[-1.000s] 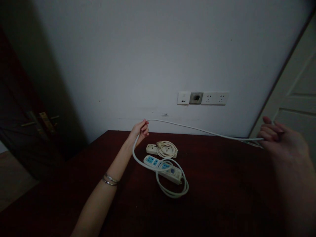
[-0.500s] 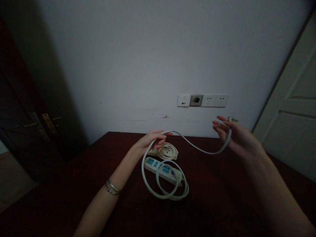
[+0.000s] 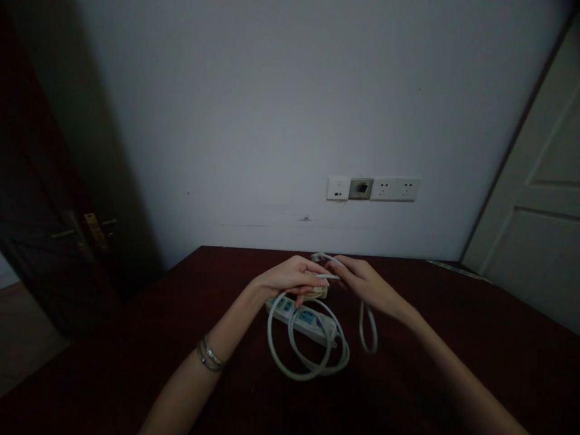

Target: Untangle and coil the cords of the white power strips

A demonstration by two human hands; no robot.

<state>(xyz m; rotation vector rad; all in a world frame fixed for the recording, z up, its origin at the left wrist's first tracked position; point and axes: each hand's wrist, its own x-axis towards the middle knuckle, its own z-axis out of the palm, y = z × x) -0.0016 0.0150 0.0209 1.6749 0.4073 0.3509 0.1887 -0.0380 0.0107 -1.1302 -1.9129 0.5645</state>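
Observation:
My left hand point(image 3: 294, 277) is closed on a white power cord point(image 3: 270, 338), whose loose loops hang in front of a power strip. That white strip point(image 3: 301, 321) with blue sockets lies on the dark red table. Close by on the right, my right hand point(image 3: 356, 275) grips the same cord near its end, and a small loop droops beneath the palm. The cord's plug end point(image 3: 317, 257) pokes out beyond the fingers. Behind my left hand, a second, cream-coloured power strip point(image 3: 321, 291) is mostly hidden.
The dark red table point(image 3: 217, 278) meets a pale wall that carries a row of wall sockets point(image 3: 394, 189). A dark door point(image 3: 45, 241) with a brass handle stands at left, and a light panelled door point(image 3: 539, 199) at right. A thin flat strip point(image 3: 457, 270) lies at the table's back right.
My right hand has come in from the far right to beside my left hand, bringing the cord's end. The stretch of cord between the hands has shortened, and a loop now hangs below my right hand.

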